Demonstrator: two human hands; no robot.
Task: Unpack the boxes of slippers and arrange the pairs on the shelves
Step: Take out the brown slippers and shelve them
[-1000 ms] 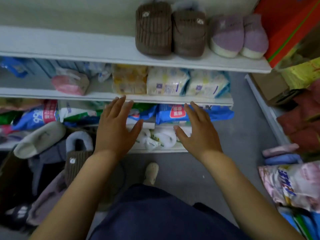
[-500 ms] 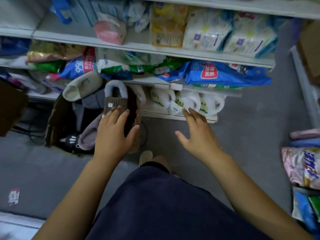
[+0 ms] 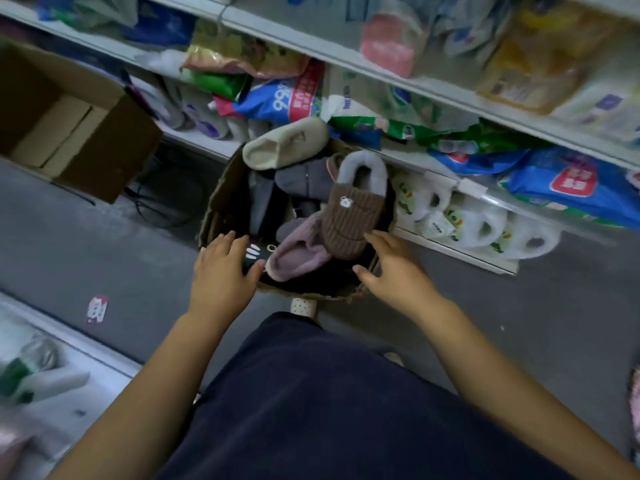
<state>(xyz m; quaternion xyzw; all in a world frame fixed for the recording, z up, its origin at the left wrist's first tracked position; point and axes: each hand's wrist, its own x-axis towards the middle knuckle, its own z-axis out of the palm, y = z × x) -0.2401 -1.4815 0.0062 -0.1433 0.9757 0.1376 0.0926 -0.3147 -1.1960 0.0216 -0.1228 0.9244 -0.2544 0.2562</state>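
Looks like a small shop aisle: white shelves [image 3: 408, 74] crammed with packaged goods [image 3: 561, 183], cardboard boxes [image 3: 86, 133] on the grey floor [image 3: 86, 244].

Brown ribbed slipper [image 3: 349, 216] w/ grey cuff, mauve slipper [image 3: 294, 258], beige slipper [image 3: 284, 143], blue packs [image 3: 568, 185]

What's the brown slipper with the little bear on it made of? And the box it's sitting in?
The brown ribbed slipper looks like soft corduroy-type fabric: raised cords run along its matte top, and the opening has a fluffy grey lining, probably fleece. The open brown box looks like plain cardboard: dull, with a rough, bent edge.
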